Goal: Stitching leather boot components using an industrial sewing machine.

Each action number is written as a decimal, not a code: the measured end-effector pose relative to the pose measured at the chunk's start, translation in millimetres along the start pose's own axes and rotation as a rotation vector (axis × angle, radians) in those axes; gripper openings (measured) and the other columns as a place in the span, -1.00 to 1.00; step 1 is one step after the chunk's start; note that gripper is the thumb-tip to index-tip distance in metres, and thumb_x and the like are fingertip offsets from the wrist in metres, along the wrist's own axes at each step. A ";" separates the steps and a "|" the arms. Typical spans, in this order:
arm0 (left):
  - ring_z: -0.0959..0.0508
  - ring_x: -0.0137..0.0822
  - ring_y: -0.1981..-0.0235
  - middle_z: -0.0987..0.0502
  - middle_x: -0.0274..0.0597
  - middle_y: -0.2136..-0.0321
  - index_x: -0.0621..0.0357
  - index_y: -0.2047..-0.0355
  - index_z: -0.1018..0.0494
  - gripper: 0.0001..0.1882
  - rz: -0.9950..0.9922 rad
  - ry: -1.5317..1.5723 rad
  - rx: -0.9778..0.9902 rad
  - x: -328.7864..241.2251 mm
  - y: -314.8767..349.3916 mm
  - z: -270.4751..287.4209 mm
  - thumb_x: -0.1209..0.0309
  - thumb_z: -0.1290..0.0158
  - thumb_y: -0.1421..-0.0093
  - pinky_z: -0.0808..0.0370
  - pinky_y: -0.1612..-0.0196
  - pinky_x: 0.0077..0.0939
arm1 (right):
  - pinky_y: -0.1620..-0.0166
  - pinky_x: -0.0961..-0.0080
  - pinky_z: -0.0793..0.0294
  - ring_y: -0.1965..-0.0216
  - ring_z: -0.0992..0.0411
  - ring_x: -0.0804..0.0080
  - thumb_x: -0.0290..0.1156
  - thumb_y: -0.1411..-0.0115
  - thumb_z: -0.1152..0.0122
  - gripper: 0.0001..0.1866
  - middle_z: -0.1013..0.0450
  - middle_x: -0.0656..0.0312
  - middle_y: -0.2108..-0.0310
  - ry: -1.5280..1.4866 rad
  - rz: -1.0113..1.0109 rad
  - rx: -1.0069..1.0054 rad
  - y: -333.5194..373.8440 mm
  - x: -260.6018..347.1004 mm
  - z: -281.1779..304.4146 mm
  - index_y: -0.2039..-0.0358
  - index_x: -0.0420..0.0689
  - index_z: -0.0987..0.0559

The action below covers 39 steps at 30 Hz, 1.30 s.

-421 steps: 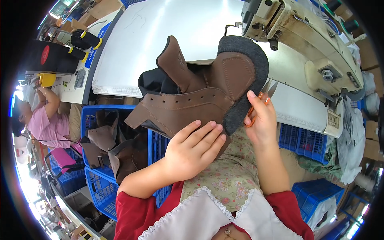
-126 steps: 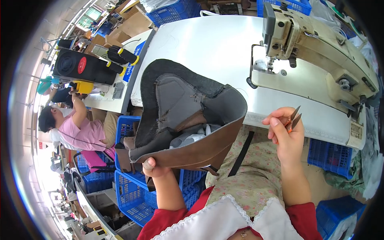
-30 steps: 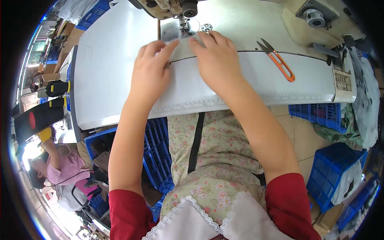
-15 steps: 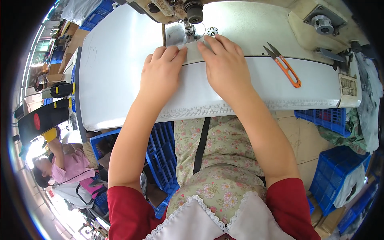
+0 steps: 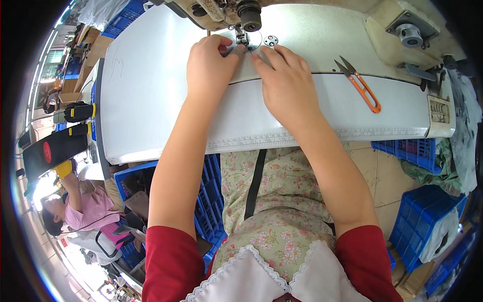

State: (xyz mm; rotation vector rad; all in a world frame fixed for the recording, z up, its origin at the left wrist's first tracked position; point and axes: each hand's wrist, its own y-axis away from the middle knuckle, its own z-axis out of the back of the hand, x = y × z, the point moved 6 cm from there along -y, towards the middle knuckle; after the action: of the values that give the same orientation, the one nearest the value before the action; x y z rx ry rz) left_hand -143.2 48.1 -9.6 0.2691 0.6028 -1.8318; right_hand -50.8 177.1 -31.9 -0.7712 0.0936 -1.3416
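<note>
My left hand (image 5: 211, 63) is curled at the presser foot (image 5: 242, 38) of a sewing machine (image 5: 312, 35). Its thumb and forefinger come together beside the foot; whatever they hold, if anything, is too small or hidden to name. Just right of the foot, my right hand (image 5: 287, 75) rests on the machine bed, fingers stretched forward and slightly apart. Its fingertips lie near the round metal needle plate and a small round disc (image 5: 271, 41) with holes. Orange-handled thread snips (image 5: 361, 88) lie to the right, blades pointing away from me.
A printed ruler strip (image 5: 261, 141) runs along the front edge of the white table (image 5: 146, 95). Blue plastic crates (image 5: 422, 221) stand at lower right, and another blue crate (image 5: 211, 201) is below the table. At far left a person in pink (image 5: 93, 206) sits by another machine.
My left hand has moved forward and right, up to the presser foot, and its fingers have curled. My right hand has stayed almost in place; the view has shifted slightly.
</note>
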 end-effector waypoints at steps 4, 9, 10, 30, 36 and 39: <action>-0.60 -0.21 0.40 -0.62 -0.06 0.41 0.26 0.37 -0.59 -0.74 0.253 0.071 0.205 4.5 -6.5 -6.4 0.27 -0.19 -0.09 -0.51 0.29 -0.36 | -0.14 0.21 -0.31 -0.15 -0.34 0.21 -0.53 -0.13 -0.10 -0.62 -0.46 0.21 -0.07 0.006 -0.009 0.007 1.1 -3.4 0.6 0.00 -0.10 -0.58; -0.59 -0.18 0.40 -0.62 -0.04 0.42 0.28 0.28 -0.57 -0.75 0.113 -0.119 0.278 16.8 -21.6 -7.9 0.32 -0.10 -0.19 -0.48 0.29 -0.35 | -0.16 0.21 -0.30 -0.15 -0.34 0.21 -0.52 -0.13 -0.10 -0.62 -0.46 0.21 -0.08 -0.004 -0.010 0.014 0.4 -1.0 1.3 0.00 -0.09 -0.58; -0.60 -0.12 0.38 -0.62 -0.02 0.41 0.28 0.31 -0.56 -0.76 0.027 -0.213 0.236 12.2 -23.8 -6.0 0.33 -0.07 -0.21 -0.48 0.26 -0.32 | -0.16 0.21 -0.30 -0.16 -0.34 0.21 -0.52 -0.13 -0.11 -0.62 -0.46 0.21 -0.08 -0.002 -0.012 0.013 0.9 -1.9 0.9 0.00 -0.09 -0.58; -0.57 -0.21 0.44 -0.58 -0.10 0.49 0.31 0.22 -0.53 -0.75 0.038 -0.034 0.310 25.6 -44.9 2.0 0.36 -0.10 -0.17 -0.49 0.30 -0.33 | -0.20 0.16 -0.31 -0.15 -0.33 0.06 -0.54 -0.08 -0.09 -0.60 -0.44 0.08 -0.06 0.044 0.043 0.097 10.1 8.5 7.7 0.02 -0.20 -0.55; -0.59 -0.19 0.43 -0.60 -0.07 0.48 0.26 0.24 -0.56 -0.75 0.070 0.023 0.368 33.9 -55.0 -6.1 0.35 -0.12 -0.14 -0.52 0.29 -0.32 | -0.20 0.16 -0.33 -0.15 -0.33 0.07 -0.52 -0.09 -0.10 -0.63 -0.45 0.08 -0.05 0.043 0.043 0.094 11.4 6.5 9.8 0.04 -0.20 -0.58; -0.59 -0.20 0.42 -0.61 -0.07 0.46 0.23 0.24 -0.58 -0.74 -0.006 0.047 0.276 44.2 -65.0 -9.6 0.32 -0.13 -0.14 -0.52 0.29 -0.33 | -0.20 0.16 -0.34 -0.15 -0.33 0.08 -0.51 -0.10 -0.11 -0.64 -0.45 0.09 -0.05 0.023 0.051 0.092 10.3 10.3 9.6 0.05 -0.20 -0.58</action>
State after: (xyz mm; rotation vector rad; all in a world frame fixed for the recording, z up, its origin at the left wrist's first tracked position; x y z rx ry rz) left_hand -220.0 32.4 -20.8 0.4958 0.3814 -1.9183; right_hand -34.8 172.3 -26.6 -0.6717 0.0688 -1.2974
